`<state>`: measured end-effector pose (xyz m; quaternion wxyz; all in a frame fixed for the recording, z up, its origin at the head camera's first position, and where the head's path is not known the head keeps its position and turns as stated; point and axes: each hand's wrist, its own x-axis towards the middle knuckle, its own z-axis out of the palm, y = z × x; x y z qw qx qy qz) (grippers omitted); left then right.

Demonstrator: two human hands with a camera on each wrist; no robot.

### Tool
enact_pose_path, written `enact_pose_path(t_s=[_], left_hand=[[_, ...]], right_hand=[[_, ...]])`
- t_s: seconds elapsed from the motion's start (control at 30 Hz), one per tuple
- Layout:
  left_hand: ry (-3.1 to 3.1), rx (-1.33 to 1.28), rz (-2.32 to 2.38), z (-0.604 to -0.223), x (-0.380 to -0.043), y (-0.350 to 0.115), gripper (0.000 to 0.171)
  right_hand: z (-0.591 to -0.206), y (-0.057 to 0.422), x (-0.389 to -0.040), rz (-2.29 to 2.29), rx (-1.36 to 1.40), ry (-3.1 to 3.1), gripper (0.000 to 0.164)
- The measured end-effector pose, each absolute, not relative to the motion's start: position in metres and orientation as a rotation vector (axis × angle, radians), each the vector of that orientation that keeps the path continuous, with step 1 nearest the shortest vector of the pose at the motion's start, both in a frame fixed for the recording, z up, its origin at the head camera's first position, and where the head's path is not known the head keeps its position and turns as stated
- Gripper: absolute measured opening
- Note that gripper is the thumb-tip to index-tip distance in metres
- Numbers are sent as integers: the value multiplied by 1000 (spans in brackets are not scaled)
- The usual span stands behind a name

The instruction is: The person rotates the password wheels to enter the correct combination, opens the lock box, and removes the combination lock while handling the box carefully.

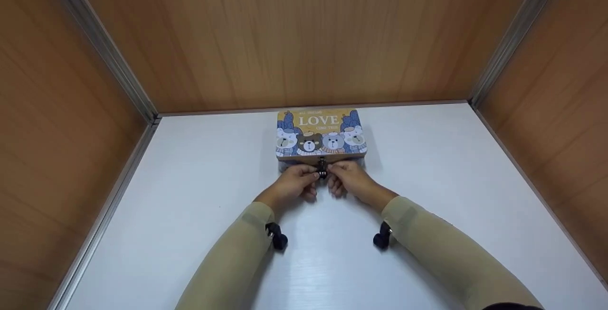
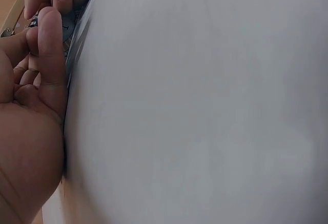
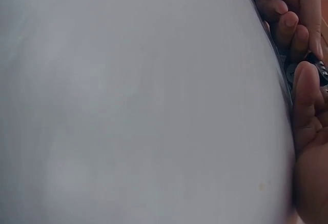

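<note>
A tin box with bears and the word LOVE on its lid stands closed at the back middle of the table. From the clasp at its front hangs a small black combination padlock, its number dials showing in the right wrist view. My left hand holds the padlock from the left, thumb and forefinger at the dials. On the other side my right hand pinches it near its upper right edge, the other fingers curled below. The fingers partly cover the padlock in both wrist views.
The white table is walled by wooden panels at the back and both sides, with metal rails at the corners. The box stands close to the back panel. Small black devices are strapped at both sleeves.
</note>
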<state>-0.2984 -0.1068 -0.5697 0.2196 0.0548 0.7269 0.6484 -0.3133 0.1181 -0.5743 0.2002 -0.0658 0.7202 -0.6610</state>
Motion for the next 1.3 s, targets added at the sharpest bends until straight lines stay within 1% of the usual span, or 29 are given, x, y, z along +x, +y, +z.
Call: enact_pose_path(t_s=[0.17,0.27,0.33,0.57,0.9,1.13,1.3], left_hand=[[2004,148,1806,-570,-298,-107,20],[2009,157,1813,-571,-298,-106,20],[2013,161,1812,-571,-298,-106,20],[2021,149,1787,-573,-298,-107,20],[1980,143,1794,-572,-299,-106,18],[1983,143,1793,-570,-300,-106,20],[1998,154,1787,-572,-301,-106,18]], right_hand=[[-574,119,-313,-1841,-177,2008,25],[-574,119,-313,-1840,-186,2016,15],[-575,118,-312,-1838,-195,2024,12],[-578,118,-313,-1793,-217,2076,12],[-577,119,-312,-1762,-269,2109,23],[-577,118,-313,-1788,-235,2097,16],[-575,116,-312,-1750,-218,2137,13]])
